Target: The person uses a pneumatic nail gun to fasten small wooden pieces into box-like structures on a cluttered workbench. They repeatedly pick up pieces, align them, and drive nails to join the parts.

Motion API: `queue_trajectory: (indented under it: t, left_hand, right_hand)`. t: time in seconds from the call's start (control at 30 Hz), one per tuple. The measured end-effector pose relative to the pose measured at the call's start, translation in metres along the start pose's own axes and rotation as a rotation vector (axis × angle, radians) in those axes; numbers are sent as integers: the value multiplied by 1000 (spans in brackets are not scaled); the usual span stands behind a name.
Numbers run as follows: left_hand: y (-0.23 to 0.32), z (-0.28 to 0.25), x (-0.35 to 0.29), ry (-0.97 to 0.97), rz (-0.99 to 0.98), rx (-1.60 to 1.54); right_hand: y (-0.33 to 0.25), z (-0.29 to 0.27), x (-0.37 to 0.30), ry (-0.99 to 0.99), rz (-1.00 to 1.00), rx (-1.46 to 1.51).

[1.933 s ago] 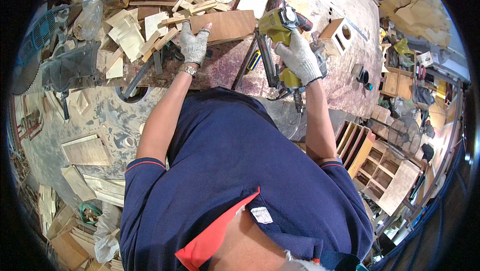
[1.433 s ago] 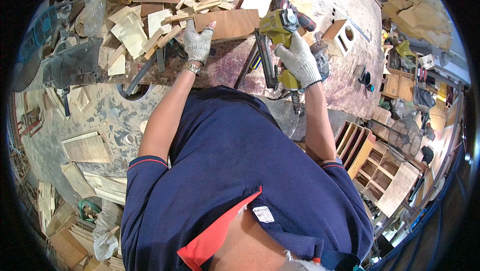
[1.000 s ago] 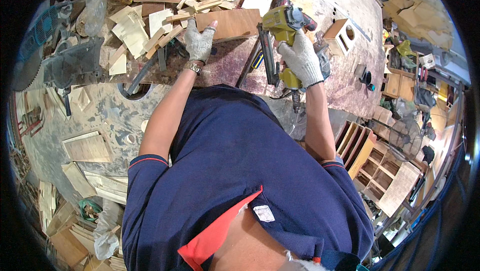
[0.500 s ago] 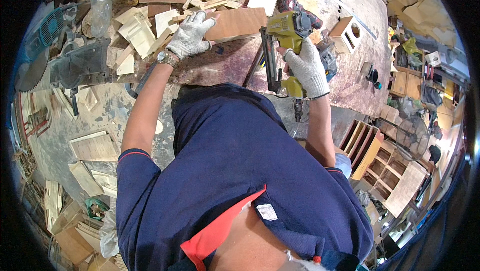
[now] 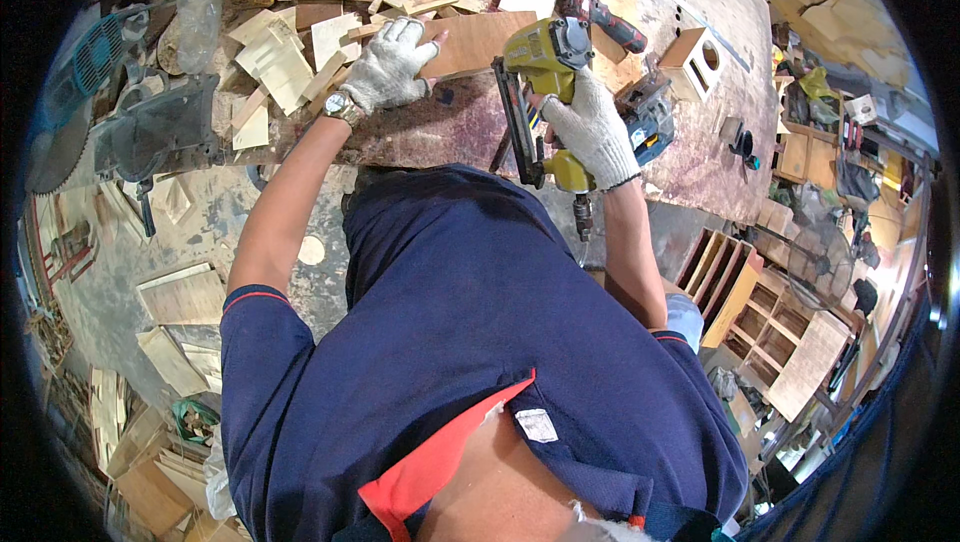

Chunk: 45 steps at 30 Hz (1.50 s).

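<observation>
Both my hands wear whitish knit work gloves. My left hand closes round the left end of a reddish-brown wooden board, with a bare fingertip against its face. Wrapped round the handle of a yellow-green nail gun is my right hand. The gun's black magazine points toward me, on the left of the handle, and an air fitting hangs below the grip. Its head overlaps the board's right end in view; whether they touch, I cannot tell.
Wood offcuts lie left of the board. A red-and-black cordless drill, a blue jigsaw and a small wooden box with a round hole lie to the right. A circular-bladed saw stands at far left.
My right hand has moved the nail gun left, uncovering more of the drill and jigsaw. My left hand stays at the board's end, slightly shifted.
</observation>
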<state>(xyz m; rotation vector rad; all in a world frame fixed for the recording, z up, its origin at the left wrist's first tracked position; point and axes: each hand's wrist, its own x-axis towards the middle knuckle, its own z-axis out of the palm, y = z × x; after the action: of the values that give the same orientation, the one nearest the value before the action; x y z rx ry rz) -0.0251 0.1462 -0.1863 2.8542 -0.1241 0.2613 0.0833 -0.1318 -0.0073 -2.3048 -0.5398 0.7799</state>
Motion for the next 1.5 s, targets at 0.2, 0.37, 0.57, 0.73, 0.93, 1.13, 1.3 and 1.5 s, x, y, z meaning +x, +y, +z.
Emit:
queue_trajectory:
  t: [0.2, 0.37, 0.57, 0.73, 0.93, 1.13, 1.3, 1.5]
  left_hand:
    - [-2, 4, 1, 18, -12, -17]
    - [-5, 6, 1, 37, -36, -80]
    - [11, 8, -6, 120, -283, -189]
    - [36, 24, -23, 238, -484, -473]
    - [35, 33, -29, 249, -405, -480]
    - [32, 31, -30, 274, -224, -268]
    - [31, 35, -31, 210, -211, -157]
    - [30, 43, -28, 349, -143, -70]
  right_hand:
    - [-13, 5, 3, -2, 3, 19]
    - [-18, 7, 5, -24, 33, 21]
    - [-21, 8, 8, -15, 62, -53]
    - [-17, 9, 7, -12, 52, -7]
    - [-14, 10, 10, -22, 35, -3]
    - [-17, 11, 10, -15, 51, -12]
    - [-17, 12, 12, -37, 24, -17]
    - [-17, 14, 14, -31, 25, -36]
